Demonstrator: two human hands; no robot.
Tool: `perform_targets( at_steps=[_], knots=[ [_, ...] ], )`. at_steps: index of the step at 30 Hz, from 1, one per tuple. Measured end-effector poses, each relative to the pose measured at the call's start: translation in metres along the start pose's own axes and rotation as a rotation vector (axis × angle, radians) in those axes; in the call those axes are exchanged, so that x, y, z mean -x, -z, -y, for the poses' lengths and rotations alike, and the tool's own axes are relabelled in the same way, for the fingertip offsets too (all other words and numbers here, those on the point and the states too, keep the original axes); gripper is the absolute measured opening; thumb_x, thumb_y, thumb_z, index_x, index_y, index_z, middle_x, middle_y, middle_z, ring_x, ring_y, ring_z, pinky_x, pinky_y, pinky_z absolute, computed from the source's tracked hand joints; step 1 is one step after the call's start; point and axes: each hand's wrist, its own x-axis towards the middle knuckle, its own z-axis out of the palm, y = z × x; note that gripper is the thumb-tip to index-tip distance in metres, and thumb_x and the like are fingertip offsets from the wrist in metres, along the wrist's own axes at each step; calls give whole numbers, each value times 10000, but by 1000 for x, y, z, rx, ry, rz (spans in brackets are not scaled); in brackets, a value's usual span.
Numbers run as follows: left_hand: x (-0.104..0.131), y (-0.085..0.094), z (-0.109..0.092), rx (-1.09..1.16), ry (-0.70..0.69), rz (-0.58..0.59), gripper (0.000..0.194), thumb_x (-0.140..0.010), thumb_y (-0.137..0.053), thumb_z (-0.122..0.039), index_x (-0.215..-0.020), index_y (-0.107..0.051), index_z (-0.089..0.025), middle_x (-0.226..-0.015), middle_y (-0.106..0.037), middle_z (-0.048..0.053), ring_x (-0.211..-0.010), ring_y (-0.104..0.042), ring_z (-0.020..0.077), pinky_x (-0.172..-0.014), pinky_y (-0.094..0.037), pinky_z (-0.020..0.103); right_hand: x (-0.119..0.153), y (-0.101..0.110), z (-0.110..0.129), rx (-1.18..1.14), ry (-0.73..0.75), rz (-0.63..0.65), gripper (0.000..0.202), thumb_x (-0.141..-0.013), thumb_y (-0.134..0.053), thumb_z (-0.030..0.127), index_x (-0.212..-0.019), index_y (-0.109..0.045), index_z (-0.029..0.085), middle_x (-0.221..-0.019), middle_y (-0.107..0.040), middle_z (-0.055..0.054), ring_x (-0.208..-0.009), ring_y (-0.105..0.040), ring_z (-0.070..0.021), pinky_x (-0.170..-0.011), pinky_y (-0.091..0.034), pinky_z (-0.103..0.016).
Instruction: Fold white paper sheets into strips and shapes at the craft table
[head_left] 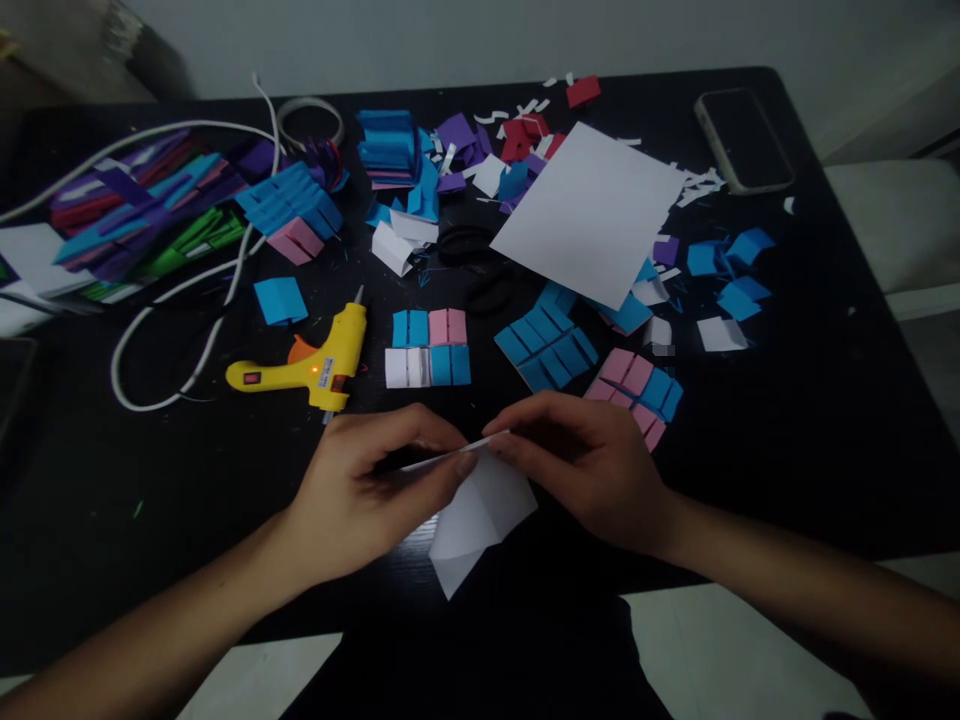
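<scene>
A creased sheet of white paper [480, 510] is pinched along its upper edge between both hands, near the front edge of the black table. My left hand [382, 480] grips it from the left, thumb and fingers pressed together. My right hand [577, 460] pinches the same edge from the right, its fingertips close to the left ones. The paper hangs below with a fold line and a pointed lower corner. Just beyond the hands lie a block of blue, pink and white folded squares [427, 348], a blue block [546, 338] and a pink and blue block [636, 390].
A yellow glue gun [322, 365] with a lit orange light lies at left, near a looped white cable [217, 330]. A white square sheet [592, 210] covers paper scraps and part of the black scissors [491, 290]. A phone [742, 140] lies at back right, folded paper bundles [150, 210] at back left.
</scene>
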Motion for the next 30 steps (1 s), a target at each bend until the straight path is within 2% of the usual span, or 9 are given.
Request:
perform_targets(
  at_steps=[11, 19, 30],
  knots=[
    [0, 1, 0, 82, 58, 8, 83, -905, -727, -135, -847, -730, -195, -747, -750, -35, -630, -673, 74, -577, -526, 164, 0, 1, 1, 4, 0, 4, 65, -941, -744, 227, -995, -778, 241, -906, -781, 2, -811, -746, -131, -667, -614, -222],
    [0, 0, 0, 62, 18, -3, 89, -900, -726, -110, -854, -731, -186, -774, -760, -31, -653, -687, 72, -603, -535, 150, 0, 0, 1, 1, 18, 2, 46, -944, -737, 219, -975, -769, 210, -895, -771, -1, -808, -737, -124, -670, -595, -210],
    [1, -1, 5, 66, -12, 22, 95, -903, -724, -102, -868, -733, -189, -799, -767, -28, -674, -697, 71, -618, -545, 146, -1, 1, 0, 0, -24, 67, 47, -930, -738, 201, -968, -766, 198, -873, -753, -1, -792, -712, -133, -649, -564, -232]
  ],
)
